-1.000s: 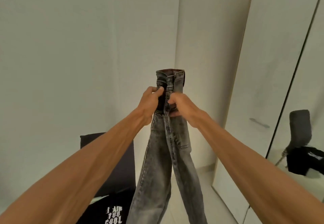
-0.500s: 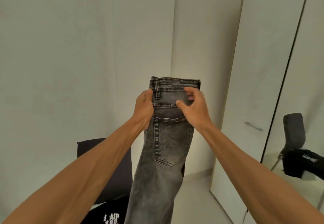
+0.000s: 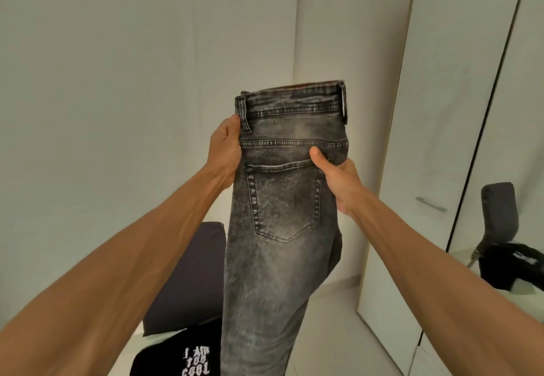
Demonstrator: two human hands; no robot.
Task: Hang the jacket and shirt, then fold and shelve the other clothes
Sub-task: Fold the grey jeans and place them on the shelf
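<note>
Head view is taking in a room corner, with pale walls point(image 3: 147, 81) meeting just beyond the hands. Pale floor point(image 3: 332, 316) is showing below the right hand point(image 3: 338, 181). Right of that hand one white wardrobe door point(image 3: 435, 95) is standing, carrying one grey bar handle point(image 3: 431, 204). Further right, one mirrored panel point(image 3: 527, 110) is reflecting a dark chair back point(image 3: 500, 210) and a black garment beneath it.

Below the left hand point(image 3: 225, 151) a white surface point(image 3: 126, 358) is showing at the frame's bottom edge; whether it is a bed or a table I cannot tell. Lying on it are one dark cushion point(image 3: 188, 281) and, nearer the camera, one black T-shirt point(image 3: 164, 361) with white lettering.

One pair of grey washed jeans point(image 3: 282, 257) is hanging between the two hands in mid-air, clear of the surface. The waistband is rising above both hands and the legs are running down out of frame. One back pocket is facing the camera and two belt loops are visible, one at each end of the waistband.

Both hands are occupied. The left hand is gripping the jeans' left edge just under the belt loop, its fingers wrapping behind the cloth and hidden there. The right hand is pinching the right edge at the pocket's top corner, with the thumb pressing on the near face and the fingers going behind.
</note>
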